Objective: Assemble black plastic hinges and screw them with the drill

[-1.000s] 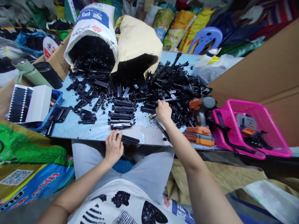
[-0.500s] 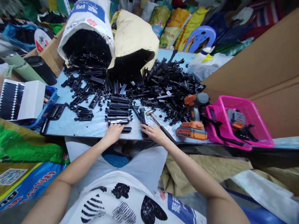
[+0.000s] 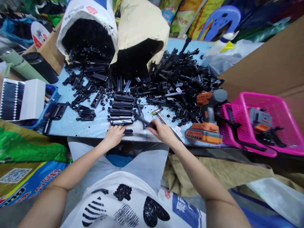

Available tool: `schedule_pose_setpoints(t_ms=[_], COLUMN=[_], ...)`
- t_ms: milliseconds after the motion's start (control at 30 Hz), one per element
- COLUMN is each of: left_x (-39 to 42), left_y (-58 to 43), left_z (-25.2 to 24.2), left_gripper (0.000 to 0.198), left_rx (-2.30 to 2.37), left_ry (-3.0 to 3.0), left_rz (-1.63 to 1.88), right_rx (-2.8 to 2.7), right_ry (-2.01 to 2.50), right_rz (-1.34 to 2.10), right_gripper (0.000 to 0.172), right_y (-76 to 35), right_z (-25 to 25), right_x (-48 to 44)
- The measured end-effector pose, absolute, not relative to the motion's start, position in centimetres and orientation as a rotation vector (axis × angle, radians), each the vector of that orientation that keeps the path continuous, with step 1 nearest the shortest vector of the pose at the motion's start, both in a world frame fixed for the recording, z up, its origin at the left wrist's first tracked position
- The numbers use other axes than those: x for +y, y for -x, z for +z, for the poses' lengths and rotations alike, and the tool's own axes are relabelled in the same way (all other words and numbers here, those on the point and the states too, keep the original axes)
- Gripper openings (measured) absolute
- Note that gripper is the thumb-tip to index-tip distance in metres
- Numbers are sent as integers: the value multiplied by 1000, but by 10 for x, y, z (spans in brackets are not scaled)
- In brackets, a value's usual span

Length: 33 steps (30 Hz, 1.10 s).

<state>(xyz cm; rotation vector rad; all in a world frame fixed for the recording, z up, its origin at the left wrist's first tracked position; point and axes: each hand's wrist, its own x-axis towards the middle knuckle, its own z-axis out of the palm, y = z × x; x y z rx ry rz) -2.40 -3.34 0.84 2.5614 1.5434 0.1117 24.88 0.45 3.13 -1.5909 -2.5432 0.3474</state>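
My left hand (image 3: 115,135) is closed over a slim black bar-shaped part (image 3: 128,131) near the table's front edge; the bar's end sticks out past the fingers. My right hand (image 3: 163,131) grips a black wrench-like tool (image 3: 146,121), slightly blurred, its far end pointing up and left. Just beyond my left hand lies a neat column of black folding multi-tool parts (image 3: 121,112). A hammer (image 3: 163,119) rests beside my right hand, partly hidden by it. Another thin wrench-like piece (image 3: 141,110) lies behind the held tool.
An orange and grey cordless drill (image 3: 206,117) stands right of the hammer, before a pink basket (image 3: 273,104). Heaped black metal parts (image 3: 175,76) spread below a white sack (image 3: 87,19) and a beige sack (image 3: 140,25). A blue basket (image 3: 53,96) sits at the left.
My right hand has lifted and turned the black tool, so it now tilts leftward. My left hand stays at the bar. The view has shifted slightly.
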Motion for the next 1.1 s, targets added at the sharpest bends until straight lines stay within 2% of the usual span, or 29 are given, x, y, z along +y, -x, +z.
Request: schedule_pose_setpoints(t_ms=[67, 133, 233, 367, 433, 533, 700, 833, 967, 1033, 1100], left_x=[-31, -27, -21, -20, -22, -25, -28, -30, -26, -11, 13], left_y=[22, 18, 13, 10, 10, 12, 20, 15, 5, 14, 35], left_z=[10, 14, 19, 21, 20, 19, 11, 7, 16, 22, 25], left_gripper=[37, 36, 40, 70, 73, 67, 44, 45, 50, 45, 36], left_rx=[1436, 1336, 1287, 1313, 1324, 1339, 1296, 1322, 1280, 1414, 1788], left_ry=[-2545, -2521, -2476, -2463, -2483, -2499, -2550, -2538, -2607, -2593, -2418], left_rz=[123, 104, 78, 92, 113, 168, 296, 290, 299, 472, 627], right_rx=[-2841, -3012, -3071, -3053, -3036, -2995, -2965, -3005, -2894, -2650, -2500], right_ry=[1206, 1051, 1195, 1344, 1355, 1344, 1304, 1317, 1521, 1747, 1905], right_rz=[402, 335, 220, 202, 162, 56, 2, 153, 271, 205, 227], right_gripper=[38, 40, 43, 43, 44, 45, 42, 37, 42, 45, 50], right_y=[-248, -240, -227, -221, -221, -220, -213, -212, -209, -205, -200], right_z=[30, 26, 20, 21, 25, 34, 51, 58, 52, 42, 32], right_x=[-10, -20, -25, -26, -29, -35, -38, -24, 9, 26, 37])
